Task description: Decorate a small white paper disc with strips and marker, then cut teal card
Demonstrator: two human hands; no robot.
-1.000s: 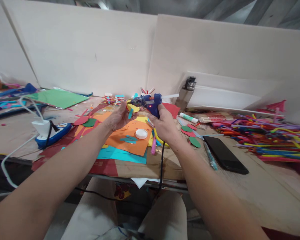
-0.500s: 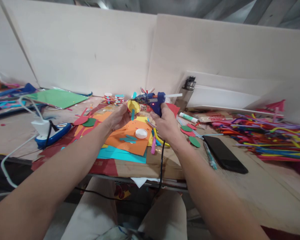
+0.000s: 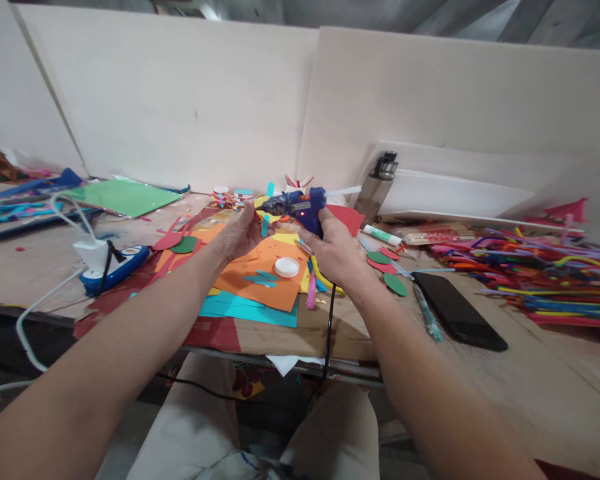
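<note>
My right hand (image 3: 333,250) grips a blue hot glue gun (image 3: 300,207) by its handle, with the nozzle pointing left. A black cord (image 3: 327,333) hangs from the gun over the table's front edge. My left hand (image 3: 240,233) holds a small yellow paper disc with teal strips (image 3: 266,212) right at the gun's nozzle. Both hands hover above orange paper (image 3: 260,270) and teal paper (image 3: 250,310) on the table. A white round cap (image 3: 287,267) lies on the orange sheet just below the hands.
A black phone (image 3: 457,310) lies to the right, beside a pile of coloured pipe cleaners (image 3: 540,273). Green and red paper ovals (image 3: 387,270) and a glue stick (image 3: 380,235) sit near my right hand. A blue power strip with a white plug (image 3: 103,260) sits left, a green sheet (image 3: 123,197) behind it.
The glue gun's nozzle has moved back onto the yellow disc after lifting slightly away. The camera view has shifted a little to the left and down.
</note>
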